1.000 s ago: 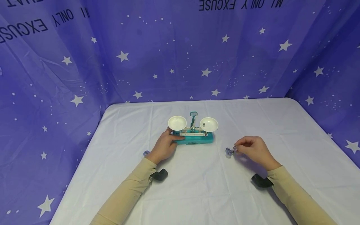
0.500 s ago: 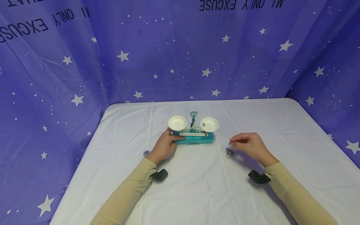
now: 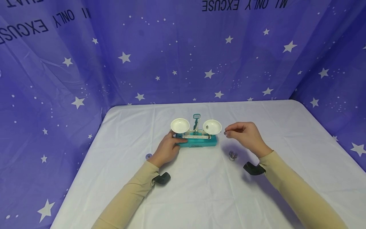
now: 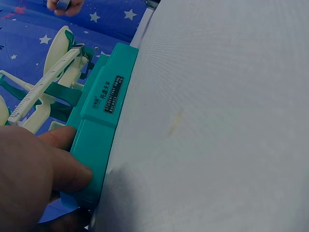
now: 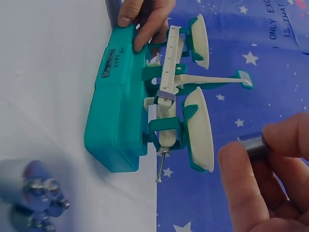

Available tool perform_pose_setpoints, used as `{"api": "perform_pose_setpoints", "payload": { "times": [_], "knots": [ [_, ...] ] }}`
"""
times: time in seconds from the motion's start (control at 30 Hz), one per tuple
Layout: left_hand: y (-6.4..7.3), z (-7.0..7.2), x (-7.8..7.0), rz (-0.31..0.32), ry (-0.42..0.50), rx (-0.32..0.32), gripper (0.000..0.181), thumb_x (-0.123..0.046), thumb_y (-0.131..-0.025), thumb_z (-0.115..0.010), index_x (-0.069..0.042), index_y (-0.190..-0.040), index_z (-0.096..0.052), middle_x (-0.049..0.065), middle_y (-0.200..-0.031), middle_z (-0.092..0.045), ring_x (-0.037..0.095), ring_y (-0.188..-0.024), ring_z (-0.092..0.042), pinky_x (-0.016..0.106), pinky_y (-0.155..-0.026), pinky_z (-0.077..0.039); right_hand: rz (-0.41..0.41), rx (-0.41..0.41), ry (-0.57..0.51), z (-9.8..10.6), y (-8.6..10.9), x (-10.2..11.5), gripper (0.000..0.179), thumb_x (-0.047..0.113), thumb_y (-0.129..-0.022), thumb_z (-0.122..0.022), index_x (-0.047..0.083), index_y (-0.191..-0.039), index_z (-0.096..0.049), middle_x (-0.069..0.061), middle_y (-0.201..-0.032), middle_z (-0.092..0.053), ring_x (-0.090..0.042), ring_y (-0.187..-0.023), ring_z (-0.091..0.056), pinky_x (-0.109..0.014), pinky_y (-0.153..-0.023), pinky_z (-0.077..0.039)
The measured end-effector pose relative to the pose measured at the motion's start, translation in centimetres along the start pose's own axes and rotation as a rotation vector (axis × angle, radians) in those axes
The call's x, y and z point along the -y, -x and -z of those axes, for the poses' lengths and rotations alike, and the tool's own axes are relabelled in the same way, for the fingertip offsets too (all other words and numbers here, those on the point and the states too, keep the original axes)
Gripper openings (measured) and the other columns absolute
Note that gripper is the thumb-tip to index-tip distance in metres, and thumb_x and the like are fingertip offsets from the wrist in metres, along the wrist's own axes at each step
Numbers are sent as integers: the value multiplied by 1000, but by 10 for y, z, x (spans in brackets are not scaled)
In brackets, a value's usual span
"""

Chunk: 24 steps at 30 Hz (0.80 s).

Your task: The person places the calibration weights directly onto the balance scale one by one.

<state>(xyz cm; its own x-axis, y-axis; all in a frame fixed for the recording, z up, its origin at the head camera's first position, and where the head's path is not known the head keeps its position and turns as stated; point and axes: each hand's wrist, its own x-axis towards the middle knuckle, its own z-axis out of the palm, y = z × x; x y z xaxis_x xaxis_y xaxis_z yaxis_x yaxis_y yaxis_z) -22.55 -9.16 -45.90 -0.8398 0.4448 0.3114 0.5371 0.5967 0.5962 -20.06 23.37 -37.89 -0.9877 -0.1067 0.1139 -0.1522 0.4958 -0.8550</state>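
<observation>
Hands apart, the left hand grips the left end of the balance, set crosswise at mid-frame in the head view; the right hand, nearer the right-hand pan, pinches a metal weight just right of that pan.

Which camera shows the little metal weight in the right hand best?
The right wrist view: the metal weight looks biggest there, with its grey side showing in the right hand. The head view shows just a tiny dark speck. The left wrist view catches a small grey piece near the top edge.
</observation>
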Motion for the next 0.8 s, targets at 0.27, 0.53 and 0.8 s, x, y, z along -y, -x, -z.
{"api": "perform_pose_setpoints", "payload": {
  "times": [0.27, 0.53, 0.8],
  "knots": [
    [-1, -1, 1, -8, -5, 6, 39, 7, -86, -54, -7, -113, -79, 26, -145, -53, 42, -138, -49, 55, -116, -40, -34, 17, 21, -4, -13, 12, 23, 14, -90, -72, 2, -109, -78, -16, -106, -78, -2, -86, -70, -23, -81, -56],
    [-2, 0, -1, -8, 1, 3, 39, 7, -86, -54, -6, -114, -79, 27, -145, -52, 42, -139, -48, 55, -117, -39, -2, 10, 44, -13, -29, 19, 22, 13, -91, -71, 0, -107, -78, -20, -109, -76, -4, -85, -70, -20, -77, -56],
    [-1, 0, 1, -9, 2, 2, 39, 7, -86, -54, -7, -114, -79, 27, -145, -52, 43, -139, -48, 56, -117, -39, 12, 16, 118, -24, -43, 27, 22, 13, -93, -69, 1, -108, -78, -19, -113, -75, -24, -95, -72, -23, -76, -56]
  ]
}}
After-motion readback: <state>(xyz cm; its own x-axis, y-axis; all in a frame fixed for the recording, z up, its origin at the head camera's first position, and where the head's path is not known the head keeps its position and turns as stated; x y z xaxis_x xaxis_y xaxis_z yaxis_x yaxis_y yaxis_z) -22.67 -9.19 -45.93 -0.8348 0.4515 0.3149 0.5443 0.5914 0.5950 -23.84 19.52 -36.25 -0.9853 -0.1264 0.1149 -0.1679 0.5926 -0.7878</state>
